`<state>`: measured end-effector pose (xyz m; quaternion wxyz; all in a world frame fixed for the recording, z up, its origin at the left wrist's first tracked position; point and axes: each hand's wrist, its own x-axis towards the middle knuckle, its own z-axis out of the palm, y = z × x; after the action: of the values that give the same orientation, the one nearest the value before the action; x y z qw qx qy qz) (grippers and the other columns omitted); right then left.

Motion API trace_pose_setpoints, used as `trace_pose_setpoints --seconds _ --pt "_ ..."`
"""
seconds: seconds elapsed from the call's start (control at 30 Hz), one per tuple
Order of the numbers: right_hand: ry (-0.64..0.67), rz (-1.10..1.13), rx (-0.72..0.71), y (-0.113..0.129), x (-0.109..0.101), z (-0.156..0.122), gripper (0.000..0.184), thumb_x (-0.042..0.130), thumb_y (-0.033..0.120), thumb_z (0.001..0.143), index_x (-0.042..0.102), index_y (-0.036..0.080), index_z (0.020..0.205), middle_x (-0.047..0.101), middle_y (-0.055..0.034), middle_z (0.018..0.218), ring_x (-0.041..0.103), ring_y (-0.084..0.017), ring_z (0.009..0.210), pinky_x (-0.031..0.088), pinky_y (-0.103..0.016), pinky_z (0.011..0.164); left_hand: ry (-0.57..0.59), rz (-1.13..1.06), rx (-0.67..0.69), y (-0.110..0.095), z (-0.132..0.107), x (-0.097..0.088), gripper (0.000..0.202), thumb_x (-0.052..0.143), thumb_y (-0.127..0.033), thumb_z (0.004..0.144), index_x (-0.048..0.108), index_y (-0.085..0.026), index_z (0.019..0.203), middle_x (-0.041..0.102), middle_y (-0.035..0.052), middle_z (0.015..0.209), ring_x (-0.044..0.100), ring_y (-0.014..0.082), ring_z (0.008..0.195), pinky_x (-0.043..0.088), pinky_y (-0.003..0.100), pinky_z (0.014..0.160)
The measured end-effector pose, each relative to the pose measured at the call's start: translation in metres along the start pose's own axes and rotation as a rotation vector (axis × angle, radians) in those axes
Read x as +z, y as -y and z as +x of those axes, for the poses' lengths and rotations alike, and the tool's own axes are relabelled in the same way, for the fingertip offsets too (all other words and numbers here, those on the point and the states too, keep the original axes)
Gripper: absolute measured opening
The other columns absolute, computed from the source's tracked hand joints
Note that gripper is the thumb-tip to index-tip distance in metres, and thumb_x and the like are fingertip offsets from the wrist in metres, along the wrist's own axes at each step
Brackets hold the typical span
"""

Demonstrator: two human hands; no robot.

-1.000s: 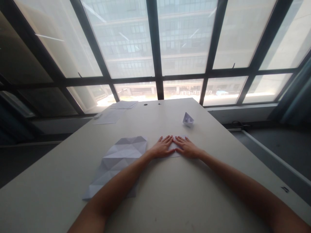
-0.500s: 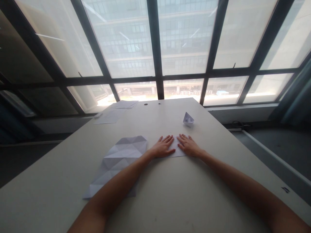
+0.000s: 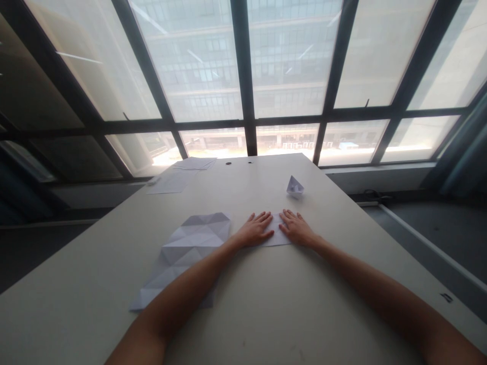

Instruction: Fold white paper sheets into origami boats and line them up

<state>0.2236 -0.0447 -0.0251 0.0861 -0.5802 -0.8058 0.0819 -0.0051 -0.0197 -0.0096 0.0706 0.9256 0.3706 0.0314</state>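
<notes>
Both my hands lie flat on a small folded white paper (image 3: 275, 234) in the middle of the pale table (image 3: 266, 304). My left hand (image 3: 254, 230) presses its left part, fingers stretched out and apart. My right hand (image 3: 295, 228) rests on its right part, fingers also spread. A strip of the paper shows between them. A large creased sheet (image 3: 186, 251) lies just left of my left forearm.
A small folded paper boat (image 3: 294, 187) stands beyond my right hand. Flat sheets (image 3: 178, 177) lie at the far left of the table by the window. Two small dark spots (image 3: 228, 163) mark the far edge. Floor drops off on both sides.
My right hand has slid a little to the right, away from the left hand, uncovering more of the folded paper between them. The left hand has stayed put.
</notes>
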Motion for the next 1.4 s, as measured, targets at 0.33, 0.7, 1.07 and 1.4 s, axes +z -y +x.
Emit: trace_pose_setpoints --seconds 0.33,0.7,1.07,1.4 --pt "-0.005 0.003 0.05 -0.0018 -0.0004 0.0013 0.064 0.03 0.046 0.101 0.035 0.012 0.155 0.024 -0.0152 0.164 0.018 -0.027 0.152 0.012 -0.05 0.122 -0.056 -0.026 -0.074 0.0024 0.0045 0.0068 0.058 0.03 -0.048 0.103 0.032 -0.024 0.156 0.028 0.0047 0.163 0.021 0.0241 0.152 0.014 0.049 0.123" --pt "-0.015 0.007 0.05 -0.0023 0.0 0.0014 0.061 0.032 0.046 0.102 0.036 0.015 0.154 0.026 -0.0147 0.163 0.02 -0.027 0.152 0.013 -0.05 0.121 -0.055 -0.033 -0.078 0.0023 0.0043 0.0061 0.058 0.03 -0.049 0.103 0.034 -0.026 0.156 0.029 0.0044 0.163 0.021 0.0237 0.152 0.013 0.048 0.123" --pt "-0.02 0.014 0.044 -0.0016 -0.001 0.0014 0.061 0.034 0.044 0.101 0.037 0.013 0.154 0.027 -0.0158 0.163 0.02 -0.028 0.152 0.014 -0.051 0.121 -0.064 -0.034 -0.072 0.0038 0.0048 0.0075 0.058 0.03 -0.05 0.104 0.033 -0.025 0.156 0.028 0.0046 0.163 0.022 0.0236 0.152 0.014 0.048 0.123" --pt "-0.016 -0.006 0.045 -0.0002 -0.0015 0.0003 0.061 0.032 0.043 0.102 0.035 0.012 0.154 0.027 -0.0163 0.163 0.018 -0.027 0.152 0.012 -0.049 0.121 -0.065 -0.022 -0.073 0.0043 0.0045 0.0078 0.058 0.032 -0.048 0.103 0.034 -0.024 0.156 0.029 0.0049 0.163 0.022 0.0242 0.152 0.015 0.049 0.123"
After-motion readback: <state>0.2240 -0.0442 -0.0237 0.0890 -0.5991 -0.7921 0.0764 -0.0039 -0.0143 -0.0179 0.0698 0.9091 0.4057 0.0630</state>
